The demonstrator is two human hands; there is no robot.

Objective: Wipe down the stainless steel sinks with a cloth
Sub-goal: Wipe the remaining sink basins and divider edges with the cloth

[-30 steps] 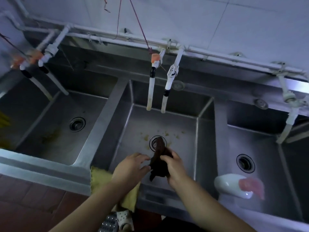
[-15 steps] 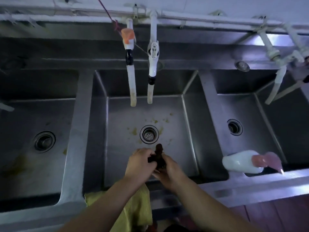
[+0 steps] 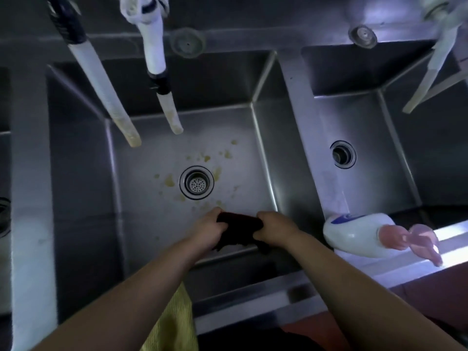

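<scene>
Right now both hands grip one dark cloth [image 3: 239, 228] above the near part of the middle sink [image 3: 157, 239]: the left hand [image 3: 206, 230] is curled round its left end and the right hand [image 3: 274, 228] round its right end, so the cloth is stretched in a short band between them with a loose edge hanging below. It does not seem to touch the steel yet, though the dim light makes that hard to tell. The likeliest slip, I judge, is that the loose edge drags through the yellowish stains [image 3: 169, 181] around the drain [image 3: 196, 183] and smears them wider instead of lifting them; a bunched cloth would also leave streaks. Reaching out toward the right sink [image 3: 395, 158], a forearm could knock the white bottle with the pink pump [image 3: 359, 235], which lies on its side on the front rim just beside the right wrist, and tip it into a basin. The two hoses [image 3: 162, 72] hanging over the middle sink could catch a raised hand. A yellow cloth [image 3: 174, 320] drapes over the front edge under the left forearm. Compared with half a second ago, the hands have parted: then they were pressed together on a bunched, upright wad of cloth, now it is pulled out sideways, and the view has closed in on the basin.
</scene>
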